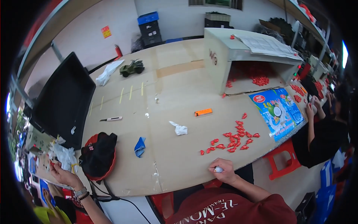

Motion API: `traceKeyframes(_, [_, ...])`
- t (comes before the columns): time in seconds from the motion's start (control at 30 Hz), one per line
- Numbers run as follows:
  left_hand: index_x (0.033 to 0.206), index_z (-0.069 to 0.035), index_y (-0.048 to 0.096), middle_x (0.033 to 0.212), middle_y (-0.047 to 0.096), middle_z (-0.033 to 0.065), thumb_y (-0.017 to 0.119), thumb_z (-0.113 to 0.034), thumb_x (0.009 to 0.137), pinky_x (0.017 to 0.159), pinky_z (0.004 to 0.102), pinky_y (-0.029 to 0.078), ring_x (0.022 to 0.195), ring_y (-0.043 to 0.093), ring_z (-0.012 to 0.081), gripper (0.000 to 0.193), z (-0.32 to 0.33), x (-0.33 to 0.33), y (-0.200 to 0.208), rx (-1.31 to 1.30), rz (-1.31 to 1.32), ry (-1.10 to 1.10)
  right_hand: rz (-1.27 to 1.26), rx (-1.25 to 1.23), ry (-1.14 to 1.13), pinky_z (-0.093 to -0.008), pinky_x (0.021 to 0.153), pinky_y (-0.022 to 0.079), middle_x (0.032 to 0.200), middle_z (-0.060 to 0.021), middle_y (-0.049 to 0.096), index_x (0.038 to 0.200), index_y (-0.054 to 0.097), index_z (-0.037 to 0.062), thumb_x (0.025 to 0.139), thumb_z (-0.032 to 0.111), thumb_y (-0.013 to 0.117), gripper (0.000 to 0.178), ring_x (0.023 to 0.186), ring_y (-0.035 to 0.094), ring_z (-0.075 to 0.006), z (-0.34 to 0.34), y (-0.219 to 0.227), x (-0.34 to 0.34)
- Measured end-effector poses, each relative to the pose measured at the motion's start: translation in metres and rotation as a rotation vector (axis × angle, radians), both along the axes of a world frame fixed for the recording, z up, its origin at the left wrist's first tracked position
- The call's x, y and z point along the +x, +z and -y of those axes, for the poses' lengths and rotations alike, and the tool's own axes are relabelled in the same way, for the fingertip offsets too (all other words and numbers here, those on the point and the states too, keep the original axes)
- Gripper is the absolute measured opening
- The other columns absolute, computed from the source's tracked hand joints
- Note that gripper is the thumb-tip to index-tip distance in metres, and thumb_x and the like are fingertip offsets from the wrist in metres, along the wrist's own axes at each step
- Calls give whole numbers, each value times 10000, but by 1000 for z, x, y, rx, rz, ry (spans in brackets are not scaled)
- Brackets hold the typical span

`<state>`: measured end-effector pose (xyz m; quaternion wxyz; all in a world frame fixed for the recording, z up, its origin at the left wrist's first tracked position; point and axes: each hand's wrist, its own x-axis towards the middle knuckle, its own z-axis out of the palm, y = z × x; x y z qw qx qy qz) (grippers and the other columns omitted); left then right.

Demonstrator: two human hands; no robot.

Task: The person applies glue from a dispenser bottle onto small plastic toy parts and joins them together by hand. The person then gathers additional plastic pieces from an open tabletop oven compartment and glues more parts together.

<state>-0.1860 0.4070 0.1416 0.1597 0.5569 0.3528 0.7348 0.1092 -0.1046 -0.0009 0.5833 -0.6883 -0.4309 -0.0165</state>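
At table's near edge, right hand [223,170] clamped on small white object [218,170]; red pieces [234,140] near.

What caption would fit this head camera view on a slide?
A right hand closed on a small white piece at the edge of a brown table, scattered red pieces beyond it.

Even, bright indoor light falls on the tabletop [179,89] with soft shadows; fisheye bending and dark vignetting mark the rim.

Head view, down over worktable [179,149]
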Motion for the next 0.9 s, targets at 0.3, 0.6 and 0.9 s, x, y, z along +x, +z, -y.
traceKeyframes(0.3, [1107, 17, 634, 933, 612, 107, 508, 119, 880, 774, 280, 470, 849, 590, 196, 279, 220, 298, 87, 485, -607, -986, -28, 74, 39, -325, 624, 506, 779, -72, 638, 838, 624, 43, 750, -40, 677, 132, 692, 648, -237, 12, 2, 2])
traceKeyframes(0.6, [1068, -33, 690, 955, 684, 143, 561, -54, 900, 831, 398, 461, 916, 592, 303, 213, 336, 546, 127, 680, -727, -1074, -68, 278, 113, -349, 629, 495, 797, -86, 614, 882, 602, 31, 719, -70, 652, 198, 719, 635, -259, 20, -5, 6])
traceKeyframes(0.9, [1108, -118, 712, 1048, 701, 165, 605, -129, 884, 929, 449, 459, 1028, 594, 359, 248, 361, 646, 127, 491, -1018, -875, -61, 328, 152, -340, 622, 488, 786, -75, 610, 879, 590, 28, 699, -82, 651, 220, 708, 624, -244, 23, -7, 9])
